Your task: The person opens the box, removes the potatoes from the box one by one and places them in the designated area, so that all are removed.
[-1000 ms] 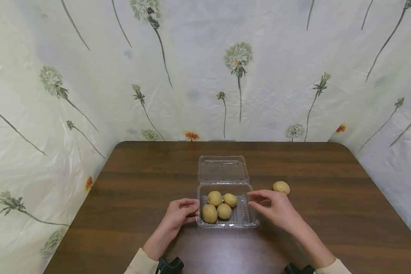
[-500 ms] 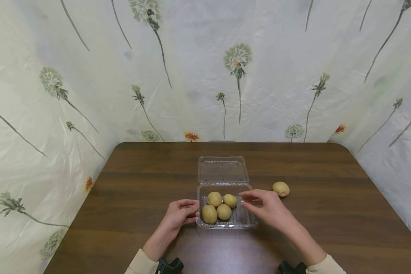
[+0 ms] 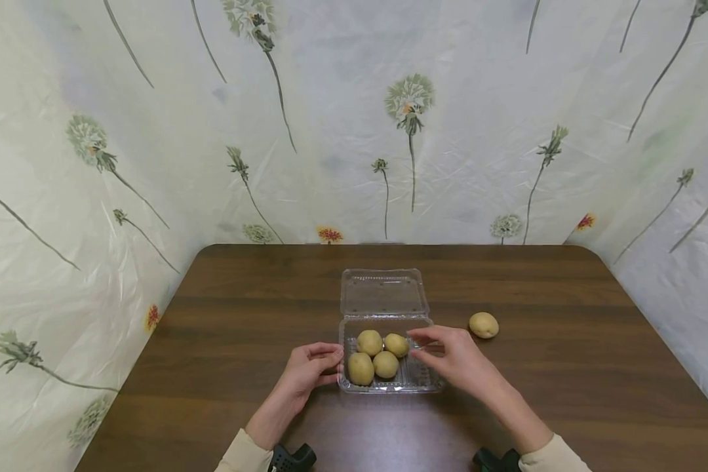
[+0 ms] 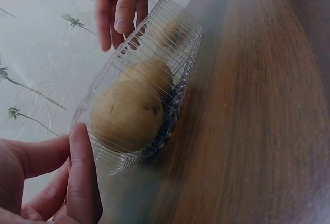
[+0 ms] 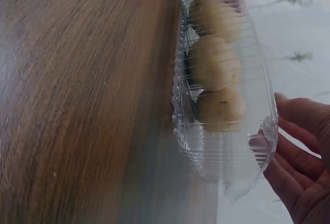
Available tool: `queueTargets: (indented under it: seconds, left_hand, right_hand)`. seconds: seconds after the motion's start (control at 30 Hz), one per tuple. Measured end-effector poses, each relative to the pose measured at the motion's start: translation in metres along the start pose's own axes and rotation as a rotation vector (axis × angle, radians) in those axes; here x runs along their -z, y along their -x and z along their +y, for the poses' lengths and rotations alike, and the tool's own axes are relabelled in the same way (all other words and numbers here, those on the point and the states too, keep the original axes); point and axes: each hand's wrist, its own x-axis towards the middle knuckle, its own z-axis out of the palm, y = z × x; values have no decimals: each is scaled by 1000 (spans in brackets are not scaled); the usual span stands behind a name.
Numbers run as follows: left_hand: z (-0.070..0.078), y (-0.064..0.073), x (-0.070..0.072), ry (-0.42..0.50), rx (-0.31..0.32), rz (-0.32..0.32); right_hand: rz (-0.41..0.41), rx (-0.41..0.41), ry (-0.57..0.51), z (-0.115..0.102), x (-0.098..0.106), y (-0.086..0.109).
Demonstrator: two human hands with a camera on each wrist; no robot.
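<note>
My left hand point(image 3: 314, 367) pinches the left rim of a clear plastic clamshell container point(image 3: 420, 373), thumb and fingers on either side of the edge in the left wrist view. Several round yellowish potatoes point(image 3: 369, 342) lie in its base, grouped toward the left. The lid point(image 3: 383, 292) is tipped back, away from me. Over the right side of the base hovers my right hand point(image 3: 457, 357), thumb and fingers apart and nothing visible between them. In the right wrist view, potatoes point(image 5: 214, 64) show through the ribbed wall, with the right hand's fingers point(image 5: 296, 170) close to the rim.
One loose potato point(image 3: 484, 325) sits on the brown wooden table point(image 3: 543, 288), behind and to the right of the container. A flower-printed sheet point(image 3: 330, 118) hangs beyond the table's far edge and along both sides.
My right hand has moved left, from the container's right rim to over the base near the potatoes. This uncovers the loose potato fully. The left hand and container look still.
</note>
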Motion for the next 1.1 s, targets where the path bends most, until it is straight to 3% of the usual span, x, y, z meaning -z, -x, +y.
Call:
queueTargets:
  seconds: [0.23,0.67,1.1]
  left_hand:
    - [0,-1,0,-2,-1,0]
    - [0,0,-1,22,14,2]
    - [0,-1,-2,44,8,-2]
  right_hand:
    - [9,31,75,-3,-4,-3]
    - [-34,-78,190,-11,-18,-10]
    - [-22,-90,249,-8,-26,-16]
